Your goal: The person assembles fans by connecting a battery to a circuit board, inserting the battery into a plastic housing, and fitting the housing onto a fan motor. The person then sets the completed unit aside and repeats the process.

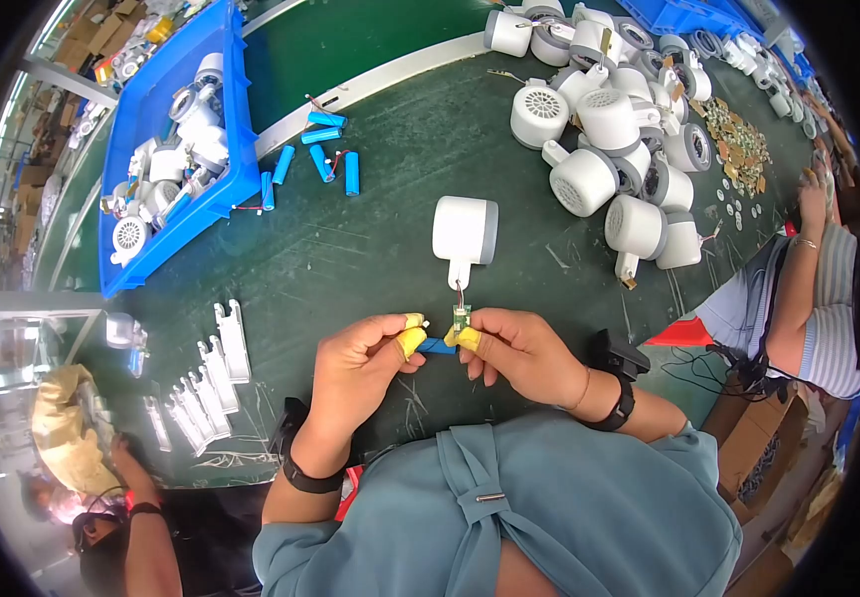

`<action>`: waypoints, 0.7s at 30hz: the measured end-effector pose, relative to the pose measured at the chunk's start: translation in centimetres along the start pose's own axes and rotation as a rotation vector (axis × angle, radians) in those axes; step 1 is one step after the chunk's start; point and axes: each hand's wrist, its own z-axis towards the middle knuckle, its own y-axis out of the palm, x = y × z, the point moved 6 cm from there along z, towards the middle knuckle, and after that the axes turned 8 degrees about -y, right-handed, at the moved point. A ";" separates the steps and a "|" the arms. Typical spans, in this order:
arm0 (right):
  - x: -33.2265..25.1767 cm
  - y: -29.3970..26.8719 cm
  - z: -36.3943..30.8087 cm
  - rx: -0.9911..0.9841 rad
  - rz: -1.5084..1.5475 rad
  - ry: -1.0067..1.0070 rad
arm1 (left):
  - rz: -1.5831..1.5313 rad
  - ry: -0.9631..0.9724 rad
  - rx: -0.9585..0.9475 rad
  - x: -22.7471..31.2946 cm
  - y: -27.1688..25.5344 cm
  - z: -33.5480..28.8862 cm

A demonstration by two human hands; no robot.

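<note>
My right hand, its fingertips wrapped in yellow, pinches a small green circuit board. Thin wires run from the board up to the handle of a white fan-like unit with a grey rim, which lies on the table just beyond. My left hand, also with yellow finger covers, is closed in a pinch on a tiny white connector, a little left of the board. A blue cylindrical battery spans the gap between both hands; its ends are hidden by fingers, so which hand carries it is unclear.
A blue bin of white units stands far left, with loose blue batteries beside it. White plastic handle pieces lie in a row at left. More white units are heaped far right, near small boards. Other people work at both sides.
</note>
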 end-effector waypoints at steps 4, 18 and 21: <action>-0.1 0.0 -0.1 0.035 0.020 -0.008 | -0.036 0.063 -0.044 0.0 0.5 -0.2; 0.1 0.2 -0.2 -0.078 0.249 0.087 | 0.646 0.904 0.216 3.8 3.1 -2.0; -0.2 0.3 -0.3 -0.091 0.303 0.116 | 0.761 1.021 0.253 3.9 3.5 -2.6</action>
